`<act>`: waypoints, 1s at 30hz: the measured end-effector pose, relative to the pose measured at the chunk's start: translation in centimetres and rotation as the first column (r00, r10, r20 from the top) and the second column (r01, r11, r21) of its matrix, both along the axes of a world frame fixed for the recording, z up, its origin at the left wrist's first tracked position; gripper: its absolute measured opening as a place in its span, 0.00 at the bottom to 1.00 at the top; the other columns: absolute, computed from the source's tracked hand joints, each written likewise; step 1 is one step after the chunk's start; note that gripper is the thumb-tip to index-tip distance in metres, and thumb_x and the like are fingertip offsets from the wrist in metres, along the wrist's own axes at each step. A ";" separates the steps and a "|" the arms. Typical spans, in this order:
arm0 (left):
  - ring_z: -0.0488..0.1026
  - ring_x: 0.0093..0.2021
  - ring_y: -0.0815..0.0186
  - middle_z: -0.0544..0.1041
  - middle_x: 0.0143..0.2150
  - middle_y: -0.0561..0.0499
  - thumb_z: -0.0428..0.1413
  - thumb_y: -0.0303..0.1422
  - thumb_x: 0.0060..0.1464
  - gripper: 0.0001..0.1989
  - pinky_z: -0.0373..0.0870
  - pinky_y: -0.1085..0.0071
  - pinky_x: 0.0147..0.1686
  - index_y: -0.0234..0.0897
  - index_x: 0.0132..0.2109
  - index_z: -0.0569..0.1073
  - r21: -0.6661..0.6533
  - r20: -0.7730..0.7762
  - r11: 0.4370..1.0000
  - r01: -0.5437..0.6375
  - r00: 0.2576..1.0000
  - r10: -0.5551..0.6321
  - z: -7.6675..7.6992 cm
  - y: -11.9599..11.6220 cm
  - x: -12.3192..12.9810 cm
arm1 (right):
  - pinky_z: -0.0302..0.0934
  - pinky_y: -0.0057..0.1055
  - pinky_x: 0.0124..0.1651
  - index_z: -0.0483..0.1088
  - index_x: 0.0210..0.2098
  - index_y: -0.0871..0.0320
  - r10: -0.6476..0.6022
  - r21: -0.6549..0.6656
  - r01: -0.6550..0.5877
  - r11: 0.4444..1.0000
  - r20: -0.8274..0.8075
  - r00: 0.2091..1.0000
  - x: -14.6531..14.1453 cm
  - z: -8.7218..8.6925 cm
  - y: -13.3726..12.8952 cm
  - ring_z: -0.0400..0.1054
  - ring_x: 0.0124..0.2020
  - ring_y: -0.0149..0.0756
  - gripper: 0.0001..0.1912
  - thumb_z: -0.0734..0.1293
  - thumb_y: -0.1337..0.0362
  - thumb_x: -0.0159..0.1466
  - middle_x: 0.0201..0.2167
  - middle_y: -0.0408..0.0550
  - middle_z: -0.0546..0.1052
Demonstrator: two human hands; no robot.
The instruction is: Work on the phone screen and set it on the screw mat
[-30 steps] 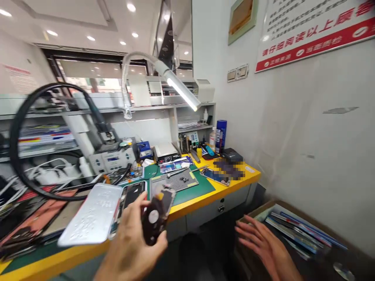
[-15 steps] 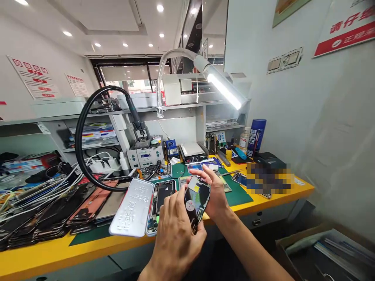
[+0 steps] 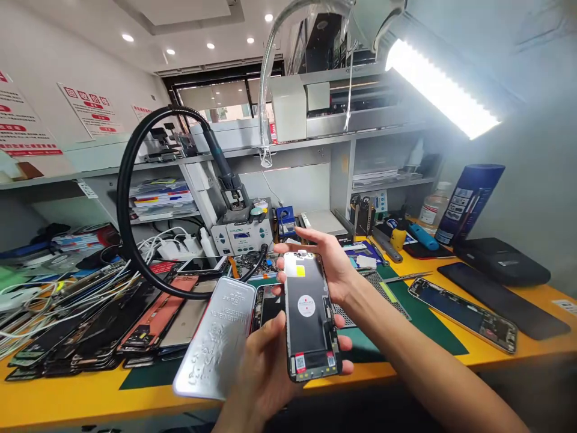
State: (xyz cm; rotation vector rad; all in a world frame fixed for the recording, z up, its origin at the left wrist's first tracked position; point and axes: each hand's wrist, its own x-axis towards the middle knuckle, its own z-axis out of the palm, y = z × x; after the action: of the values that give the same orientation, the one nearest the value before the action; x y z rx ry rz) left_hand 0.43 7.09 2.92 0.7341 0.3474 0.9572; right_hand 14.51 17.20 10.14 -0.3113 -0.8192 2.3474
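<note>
The phone screen panel point(image 3: 311, 331), inner side toward the viewer, is near the front edge of the bench point(image 3: 135, 402). The left hand point(image 3: 268, 367) clamps its lower part; the right hand point(image 3: 333, 264) wraps behind the upper. This seems an inspecting step; the next move calls for careful support at the edges.

The bare, slender right hand point(image 3: 332, 264) has long, slim fingers; behind it, a narrow wrist point(image 3: 350, 290) widens smoothly into a bare right forearm point(image 3: 408, 346). The bare left hand point(image 3: 273, 376) has a rounded thumb tip, its bare left forearm point(image 3: 238, 412) adjoining.
</note>
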 end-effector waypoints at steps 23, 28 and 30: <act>0.83 0.41 0.52 0.83 0.49 0.36 0.65 0.49 0.51 0.34 0.75 0.64 0.42 0.31 0.58 0.78 0.087 0.101 0.995 -0.041 0.994 0.033 -3.8 -6.9 -0.5 | 0.69 0.28 0.44 0.80 0.42 0.53 -0.828 0.852 0.397 0.341 0.072 0.556 3.4 -4.5 -12.3 0.75 0.40 0.34 0.04 0.74 0.64 0.66 0.41 0.44 0.81; 0.83 0.40 0.53 0.83 0.46 0.37 0.66 0.51 0.49 0.35 0.75 0.66 0.40 0.31 0.57 0.79 0.092 0.065 0.994 -0.056 0.997 0.050 -4.1 -7.7 -0.5 | 0.73 0.27 0.44 0.79 0.44 0.52 -0.871 0.931 0.332 0.149 -0.035 0.489 2.6 -4.7 -12.9 0.77 0.41 0.33 0.07 0.70 0.68 0.68 0.41 0.44 0.80; 0.83 0.40 0.53 0.83 0.46 0.37 0.66 0.51 0.48 0.35 0.75 0.67 0.40 0.31 0.58 0.79 0.097 0.057 0.992 -0.079 0.996 0.073 -4.2 -7.9 -0.5 | 0.74 0.27 0.43 0.79 0.44 0.52 -0.874 0.940 0.321 0.114 -0.058 0.482 2.4 -4.8 -12.8 0.77 0.41 0.33 0.08 0.70 0.69 0.68 0.41 0.45 0.80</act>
State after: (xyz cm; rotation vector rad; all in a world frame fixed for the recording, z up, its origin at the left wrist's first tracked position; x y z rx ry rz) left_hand -0.11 -0.77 -1.27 0.7886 0.2839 1.0702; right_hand 16.88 4.40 5.37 -0.7000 -1.6452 0.6889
